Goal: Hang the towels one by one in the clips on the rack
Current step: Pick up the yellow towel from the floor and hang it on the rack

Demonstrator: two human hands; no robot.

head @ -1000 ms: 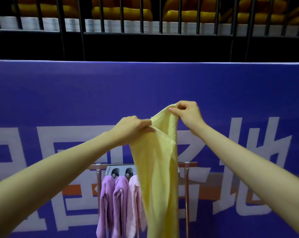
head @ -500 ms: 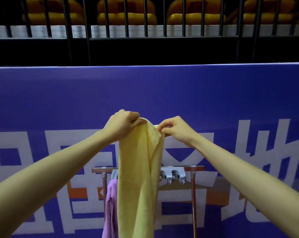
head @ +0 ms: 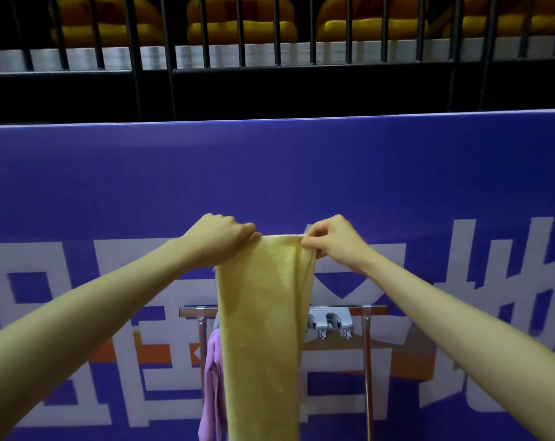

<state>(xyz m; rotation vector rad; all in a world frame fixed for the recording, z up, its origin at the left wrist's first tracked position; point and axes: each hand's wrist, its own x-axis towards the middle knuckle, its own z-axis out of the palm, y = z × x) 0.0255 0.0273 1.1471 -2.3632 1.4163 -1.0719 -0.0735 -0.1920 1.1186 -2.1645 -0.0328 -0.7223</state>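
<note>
A yellow towel (head: 263, 329) hangs long and narrow in front of me, held up by its top edge. My left hand (head: 218, 238) grips the left corner and my right hand (head: 331, 241) pinches the right corner, the edge stretched flat between them. Behind and below stands the metal rack (head: 376, 310). Two grey clips (head: 330, 324) show with nothing in them, to the right of the towel. A purple towel (head: 212, 374) hangs from the rack at the left, mostly hidden by the yellow one.
A purple banner with large white characters (head: 301, 173) fills the background behind the rack. Above it runs a black railing (head: 269, 68) with yellow seats (head: 238, 27) beyond.
My hands have moved apart and levelled, spreading the towel's top edge flat. The towel has shifted left in view, covering the hung towels and baring the two clips on the right.
</note>
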